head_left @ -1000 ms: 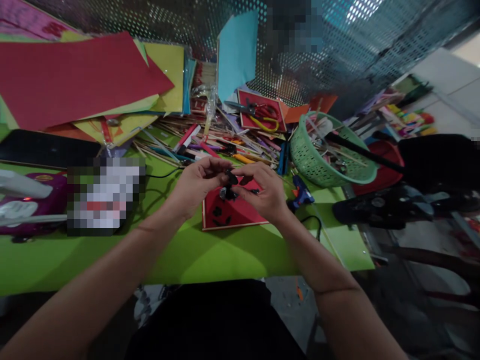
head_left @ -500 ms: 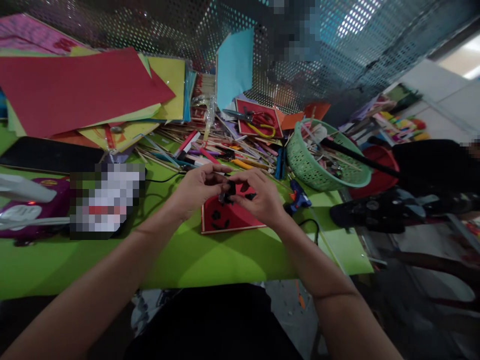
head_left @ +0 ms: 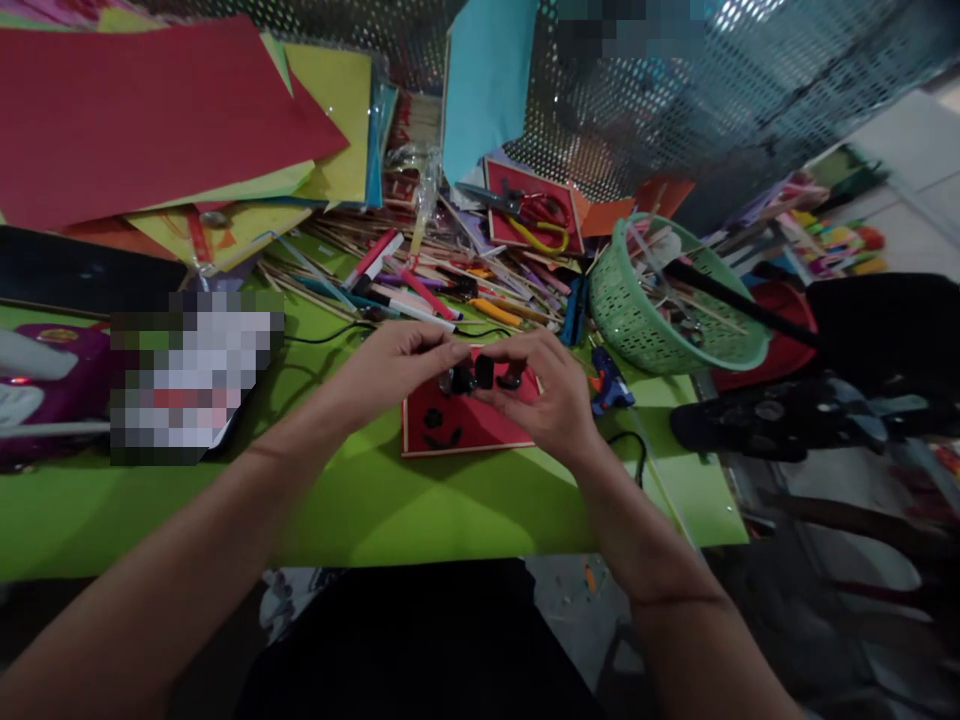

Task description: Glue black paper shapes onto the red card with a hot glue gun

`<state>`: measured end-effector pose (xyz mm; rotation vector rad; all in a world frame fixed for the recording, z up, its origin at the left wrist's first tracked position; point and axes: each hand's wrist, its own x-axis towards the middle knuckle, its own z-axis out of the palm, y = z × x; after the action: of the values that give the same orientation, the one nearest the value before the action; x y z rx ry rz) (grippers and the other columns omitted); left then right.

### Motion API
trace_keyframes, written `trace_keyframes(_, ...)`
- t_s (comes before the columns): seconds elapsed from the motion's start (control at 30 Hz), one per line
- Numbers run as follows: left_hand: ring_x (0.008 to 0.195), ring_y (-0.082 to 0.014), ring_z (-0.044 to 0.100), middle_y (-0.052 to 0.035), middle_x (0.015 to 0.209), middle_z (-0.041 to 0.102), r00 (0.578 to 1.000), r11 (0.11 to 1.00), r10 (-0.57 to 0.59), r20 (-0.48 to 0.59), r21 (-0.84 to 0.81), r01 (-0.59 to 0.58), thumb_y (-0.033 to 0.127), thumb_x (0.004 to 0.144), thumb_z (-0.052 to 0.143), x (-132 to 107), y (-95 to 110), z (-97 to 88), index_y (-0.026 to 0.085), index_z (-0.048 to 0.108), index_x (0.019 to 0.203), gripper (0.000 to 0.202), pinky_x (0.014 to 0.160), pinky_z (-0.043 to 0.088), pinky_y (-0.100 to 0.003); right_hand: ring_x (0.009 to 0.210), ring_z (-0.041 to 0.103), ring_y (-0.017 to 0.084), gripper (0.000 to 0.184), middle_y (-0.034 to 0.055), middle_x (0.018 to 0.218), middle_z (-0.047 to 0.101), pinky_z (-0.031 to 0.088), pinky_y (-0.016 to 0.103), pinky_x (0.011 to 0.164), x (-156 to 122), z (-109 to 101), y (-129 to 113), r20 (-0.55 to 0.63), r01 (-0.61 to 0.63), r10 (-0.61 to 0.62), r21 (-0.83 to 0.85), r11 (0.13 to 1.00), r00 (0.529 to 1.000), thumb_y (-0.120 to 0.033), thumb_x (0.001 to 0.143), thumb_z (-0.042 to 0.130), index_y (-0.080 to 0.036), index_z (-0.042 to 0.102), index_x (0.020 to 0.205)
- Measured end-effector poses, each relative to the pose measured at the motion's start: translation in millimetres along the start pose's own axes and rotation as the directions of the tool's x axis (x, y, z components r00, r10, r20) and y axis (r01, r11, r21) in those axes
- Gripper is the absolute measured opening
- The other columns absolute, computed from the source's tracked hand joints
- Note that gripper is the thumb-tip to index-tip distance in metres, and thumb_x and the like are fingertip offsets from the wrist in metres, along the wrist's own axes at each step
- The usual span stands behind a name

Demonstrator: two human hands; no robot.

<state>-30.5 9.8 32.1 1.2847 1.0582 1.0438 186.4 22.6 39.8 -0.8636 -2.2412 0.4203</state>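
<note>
Both hands meet over a small red card (head_left: 450, 425) that lies on the green table sheet (head_left: 337, 510). My left hand (head_left: 394, 365) and my right hand (head_left: 544, 395) pinch small black cut-out pieces (head_left: 480, 375) between thumb and fingers, just above the card's far edge. Two or three more black shapes lie on the card near its left side. Fingers of both hands are curled together around the pieces.
A green plastic basket (head_left: 637, 320) of sticks stands to the right. A blue glue gun (head_left: 611, 385) lies beside my right hand. Pens and sticks (head_left: 420, 285) are heaped behind; red and yellow paper sheets (head_left: 150, 130) at back left. Scissors (head_left: 529, 215) on a red card.
The hands stay together with the black pieces and have shifted slightly right and lower over the card. The head view has tilted a little; the table contents are unmoved.
</note>
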Motion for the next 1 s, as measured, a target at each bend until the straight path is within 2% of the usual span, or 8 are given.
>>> trace_keyframes(0.13, 0.083, -0.0192, 0.064, -0.003, 0.088, 0.073, 0.988, 1.0, 0.014, 0.151, -0.026, -0.01, 0.04, 0.081, 0.071, 1, -7, 7.8, 0.02, 0.075, 0.09, 0.022, 0.077, 0.048, -0.029, 0.1, 0.064, 0.023, 0.03, 0.005, 0.105, 0.069, 0.054, 0.04, 0.087, 1, 4, 3, 0.019, -0.013, 0.013, -0.017, 1.0, 1.0, -0.032, 0.084, 0.074, -0.027, 0.064, 0.112)
trace_keyframes(0.23, 0.09, -0.02, 0.064, -0.0035, 0.094, 0.073, 0.981, 0.999, 0.051, 0.187, -0.021, -0.047, 0.033, 0.082, 0.069, 3, -15, 13.9, 0.018, 0.072, 0.097, 0.021, 0.083, 0.048, -0.031, 0.101, 0.064, 0.023, 0.033, 0.0049, 0.108, 0.068, 0.054, 0.038, 0.087, 0, 6, 4, 0.036, -0.002, 0.002, -0.005, 1.0, 0.999, -0.025, 0.082, 0.074, -0.026, 0.063, 0.113)
trace_keyframes(0.37, 0.082, -0.0174, 0.06, -0.0023, 0.087, 0.068, 0.984, 0.99, 0.073, 0.16, 0.108, -0.091, 0.027, 0.084, 0.062, 0, -21, 18.2, 0.017, 0.069, 0.094, 0.016, 0.077, 0.046, -0.03, 0.101, 0.064, 0.024, 0.035, 0.0048, 0.107, 0.068, 0.054, 0.04, 0.087, -6, 8, 5, 0.053, 0.014, -0.011, -0.054, 0.998, 0.999, -0.022, 0.082, 0.071, -0.027, 0.062, 0.115)
trace_keyframes(0.47, 0.071, -0.0142, 0.052, 0.0012, 0.073, 0.059, 0.978, 0.977, 0.115, 0.176, 0.159, -0.143, 0.028, 0.085, 0.061, 0, -21, 17.1, 0.016, 0.063, 0.08, 0.013, 0.066, 0.04, -0.026, 0.103, 0.063, 0.026, 0.038, 0.0062, 0.108, 0.067, 0.054, 0.042, 0.087, -9, 10, 9, 0.043, 0.046, -0.042, -0.104, 0.993, 0.998, -0.023, 0.082, 0.071, -0.027, 0.061, 0.119)
trace_keyframes(0.63, 0.067, -0.0137, 0.048, 0.0029, 0.067, 0.053, 0.976, 0.967, 0.135, 0.173, 0.193, -0.168, 0.037, 0.084, 0.063, 1, -23, 13.6, 0.018, 0.056, 0.072, 0.024, 0.062, 0.035, -0.026, 0.087, 0.065, 0.023, 0.035, 0.0071, 0.104, 0.066, 0.055, 0.037, 0.072, -9, 12, 9, 0.048, 0.071, -0.066, -0.117, 0.991, 0.997, -0.026, 0.085, 0.069, -0.027, 0.061, 0.119)
trace_keyframes(0.83, 0.064, -0.0139, 0.047, 0.0039, 0.063, 0.05, 0.986, 0.942, 0.116, 0.121, 0.3, -0.147, 0.046, 0.082, 0.065, 0, -23, 13.1, 0.019, 0.055, 0.068, 0.033, 0.059, 0.033, -0.027, 0.073, 0.063, 0.019, 0.03, 0.0061, 0.098, 0.066, 0.054, 0.035, 0.066, -8, 14, 6, 0.019, 0.051, -0.049, -0.149, 0.987, 0.999, -0.031, 0.085, 0.07, -0.025, 0.062, 0.113)
trace_keyframes(1.0, 0.064, -0.0137, 0.049, 0.0026, 0.065, 0.054, 0.982, 0.91, 0.168, 0.081, 0.371, -0.187, 0.039, 0.085, 0.064, -1, -21, 15.5, 0.018, 0.056, 0.069, 0.028, 0.056, 0.031, -0.026, 0.073, 0.063, 0.02, 0.028, 0.0061, 0.098, 0.066, 0.054, 0.035, 0.066, -6, 15, 7, 0.001, 0.059, -0.06, -0.17, 0.984, 0.998, -0.03, 0.084, 0.069, -0.024, 0.062, 0.11)
